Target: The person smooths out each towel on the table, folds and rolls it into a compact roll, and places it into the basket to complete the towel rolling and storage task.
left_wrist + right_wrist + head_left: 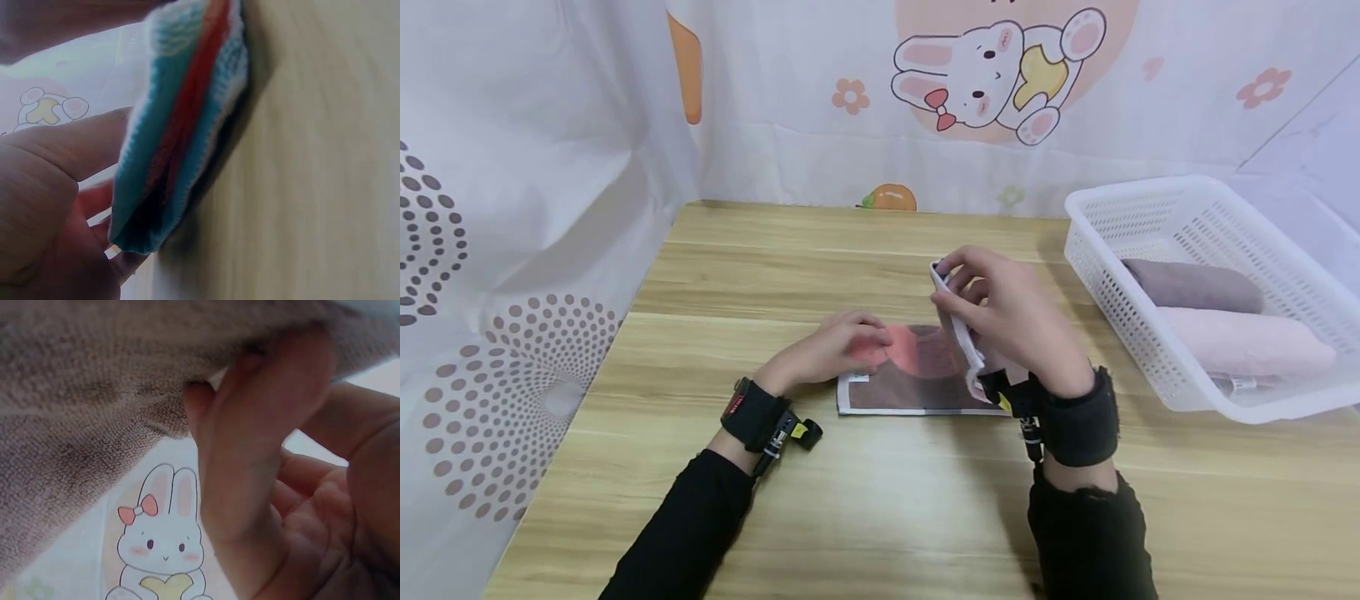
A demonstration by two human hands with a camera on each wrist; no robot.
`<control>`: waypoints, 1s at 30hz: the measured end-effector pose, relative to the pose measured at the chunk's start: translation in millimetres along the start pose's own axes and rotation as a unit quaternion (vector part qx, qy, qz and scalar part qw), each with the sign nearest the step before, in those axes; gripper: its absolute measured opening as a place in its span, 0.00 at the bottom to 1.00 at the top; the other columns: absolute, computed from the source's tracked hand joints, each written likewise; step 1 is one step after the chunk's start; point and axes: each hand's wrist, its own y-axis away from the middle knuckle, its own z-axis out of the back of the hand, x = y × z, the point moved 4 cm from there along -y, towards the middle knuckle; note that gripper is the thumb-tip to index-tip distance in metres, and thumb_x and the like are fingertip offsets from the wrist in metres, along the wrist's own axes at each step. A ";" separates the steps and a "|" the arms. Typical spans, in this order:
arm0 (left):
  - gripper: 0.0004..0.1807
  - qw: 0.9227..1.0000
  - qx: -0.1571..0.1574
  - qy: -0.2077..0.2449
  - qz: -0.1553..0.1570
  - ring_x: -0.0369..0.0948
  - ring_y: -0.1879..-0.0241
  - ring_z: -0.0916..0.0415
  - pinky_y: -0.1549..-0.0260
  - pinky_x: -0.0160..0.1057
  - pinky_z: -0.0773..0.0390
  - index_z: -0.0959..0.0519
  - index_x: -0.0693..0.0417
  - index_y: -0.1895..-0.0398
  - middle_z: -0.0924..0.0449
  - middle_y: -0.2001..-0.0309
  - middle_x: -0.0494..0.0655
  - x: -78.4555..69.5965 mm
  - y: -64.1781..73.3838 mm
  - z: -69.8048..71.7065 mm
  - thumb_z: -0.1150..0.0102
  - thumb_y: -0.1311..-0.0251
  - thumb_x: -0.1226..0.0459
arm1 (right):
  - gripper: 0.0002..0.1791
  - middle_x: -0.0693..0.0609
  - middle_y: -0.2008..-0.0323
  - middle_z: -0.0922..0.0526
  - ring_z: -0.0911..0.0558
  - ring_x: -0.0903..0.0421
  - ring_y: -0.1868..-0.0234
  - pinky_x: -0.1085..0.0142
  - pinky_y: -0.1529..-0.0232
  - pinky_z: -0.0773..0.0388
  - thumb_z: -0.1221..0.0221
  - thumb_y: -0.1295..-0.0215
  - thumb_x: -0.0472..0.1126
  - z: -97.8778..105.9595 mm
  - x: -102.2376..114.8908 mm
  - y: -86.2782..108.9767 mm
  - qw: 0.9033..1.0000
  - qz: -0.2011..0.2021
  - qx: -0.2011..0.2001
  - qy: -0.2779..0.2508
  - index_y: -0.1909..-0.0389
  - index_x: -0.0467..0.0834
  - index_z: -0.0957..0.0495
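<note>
A brown terry towel (891,392) with an orange-red patch and pale edging lies folded on the wooden table. My right hand (1011,312) pinches its raised right part by the edge between thumb and fingertips. In the right wrist view, the brown cloth (94,406) hangs over those fingers. My left hand (838,350) is at the towel's left end, fingers bent loosely over it, thumb apart. The left wrist view shows the towel's folded end (169,131) with teal edges and red between the layers; it hides the left fingertips.
A white perforated basket (1120,350) stands at the right, holding a rolled grey towel (1195,286) and a rolled pale pink towel (1251,340). Behind the table (737,258) hangs a white curtain (775,158) with a rabbit print.
</note>
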 end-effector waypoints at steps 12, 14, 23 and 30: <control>0.27 1.000 -0.005 0.002 0.001 0.46 0.34 0.35 0.33 0.49 0.37 0.25 0.54 0.37 0.28 0.37 0.49 0.9 -4.3 0.3 0.32 0.39 0.59 | 0.11 0.47 0.67 0.14 0.16 0.55 0.70 0.61 0.66 0.21 0.37 0.34 0.37 -41.6 11.1 -18.6 0.998 0.035 0.055 0.008 0.53 0.38 0.22; 0.29 1.000 -0.005 0.017 0.005 0.45 0.33 0.35 0.33 0.47 0.36 0.28 0.54 0.34 0.29 0.35 0.49 3.4 -1.7 4.2 0.33 0.38 0.59 | 0.11 0.47 0.67 0.14 0.16 0.55 0.70 0.61 0.65 0.20 0.37 0.34 0.37 -50.2 9.8 -21.6 0.997 0.037 0.063 0.016 0.53 0.37 0.22; 0.23 0.994 -0.020 0.087 0.068 0.43 0.42 0.26 0.39 0.45 0.28 0.25 0.52 0.38 0.23 0.42 0.45 19.0 12.8 29.1 0.36 0.36 0.65 | 0.09 0.49 0.69 0.15 0.18 0.57 0.69 0.65 0.65 0.22 0.38 0.32 0.38 -90.8 10.5 -30.5 0.994 0.038 0.088 0.045 0.56 0.37 0.22; 0.17 0.990 -0.024 0.106 0.090 0.44 0.46 0.23 0.40 0.44 0.27 0.21 0.56 0.44 0.19 0.47 0.48 26.3 14.9 33.2 0.38 0.36 0.68 | 0.07 0.50 0.73 0.20 0.24 0.59 0.75 0.70 0.73 0.28 0.39 0.34 0.33 -124.4 5.9 -33.7 0.993 0.056 0.079 0.068 0.58 0.35 0.22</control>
